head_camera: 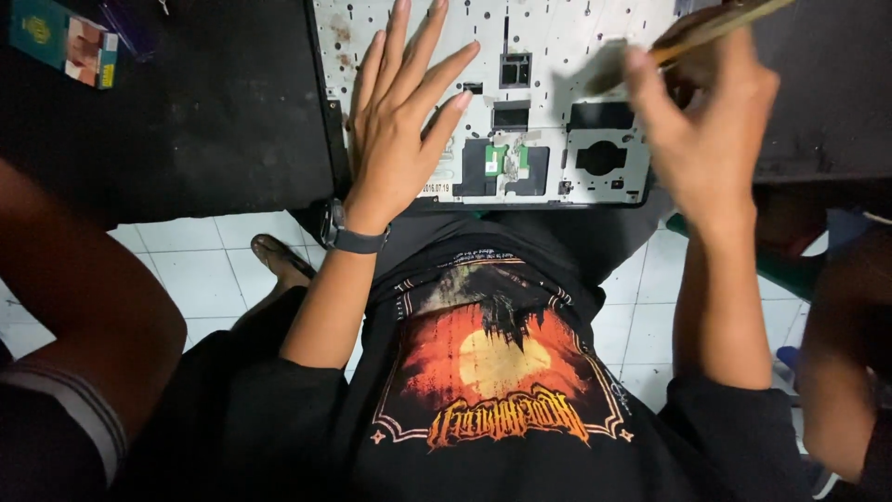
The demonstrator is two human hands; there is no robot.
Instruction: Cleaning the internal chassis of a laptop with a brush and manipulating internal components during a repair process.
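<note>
Your left hand point(400, 130) lies flat with fingers spread on the white laptop chassis point(539, 56) at the black desk's point(186, 121) edge, while your right hand point(706, 121) grips a brush point(688, 42) above the chassis's right side.

Your work surface: black table point(223, 112). Silver perforated laptop chassis panel point(557, 56) lies flat at 12 o'clock, reaching near edge. Small green box point(63, 39) at 10 o'clock, well apart.

single head-worn view, looking steeply down, close over lap, table edge point(232, 139), tiled floor point(214, 270)
</note>
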